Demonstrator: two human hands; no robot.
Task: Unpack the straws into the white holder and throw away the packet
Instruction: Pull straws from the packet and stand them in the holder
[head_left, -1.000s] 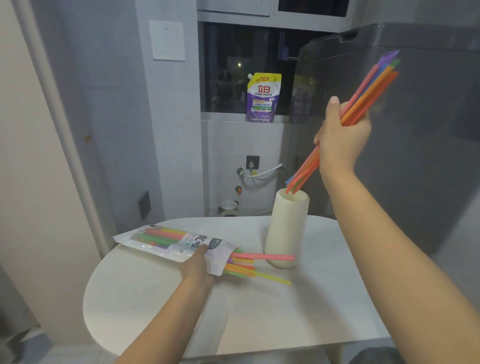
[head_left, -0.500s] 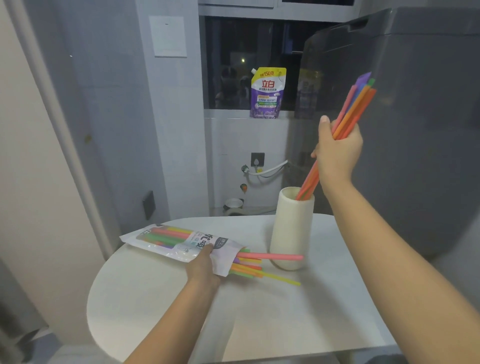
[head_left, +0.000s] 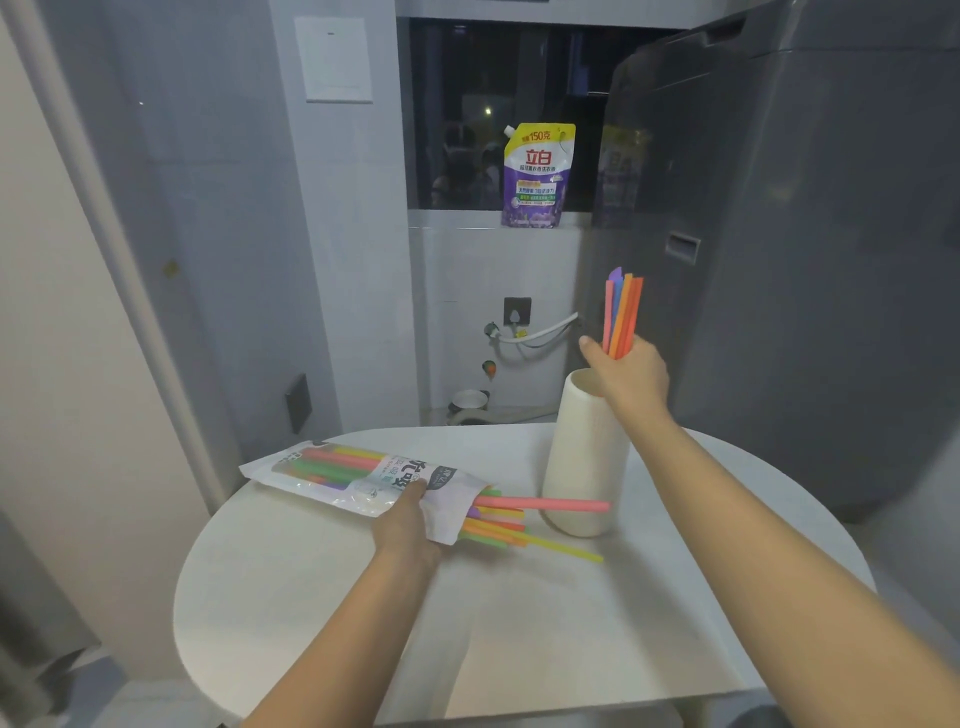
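straws (head_left: 621, 312) upright in white holder (head_left: 582, 457), right hand (head_left: 631, 376) around them

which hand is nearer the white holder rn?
Right. The right hand grips a bunch of straws directly over the holder mouth. The left hand is off to the holder's left, on the packet lying on the table.

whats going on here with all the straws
A person is moving straws from a packet into a white holder on a round table. The right hand grips a bunch of straws at the holder's mouth, their tops sticking up above the hand. The left hand holds the packet down on the table; more straws poke out of its open end, so the packet isn't empty yet.
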